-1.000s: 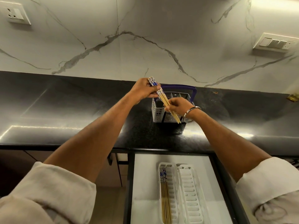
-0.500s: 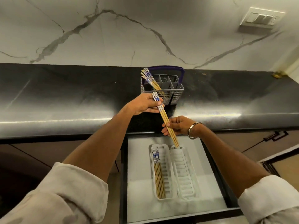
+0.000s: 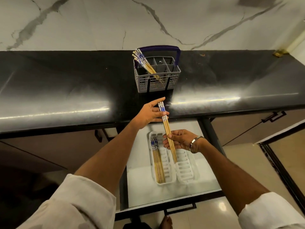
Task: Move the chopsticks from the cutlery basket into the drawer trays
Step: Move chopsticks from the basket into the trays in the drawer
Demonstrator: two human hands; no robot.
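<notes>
Below the black counter [image 3: 66, 96], at frame centre, the right hand [image 3: 181, 140] is pinching a chopstick bundle [image 3: 168, 134] over the drawer trays [image 3: 184, 172]; the left hand [image 3: 149, 113], fingers straight, is touching its patterned tops.

Both hands forward: left hand [image 3: 151, 114] fingers extended; right hand [image 3: 179, 140] curled, pinching, wrist banded.

black countertop [image 3: 66, 90]: glossy, runs full width, glare streaks near front edge | marble wall [image 3: 99, 22]: white with grey veins, meets countertop's back edge | brass fitting [image 3: 280, 52]: countertop's far right corner | cabinet handle [image 3: 274, 116]: dark, under front edge, right | floor [image 3: 239, 162]: pale tiles
</notes>
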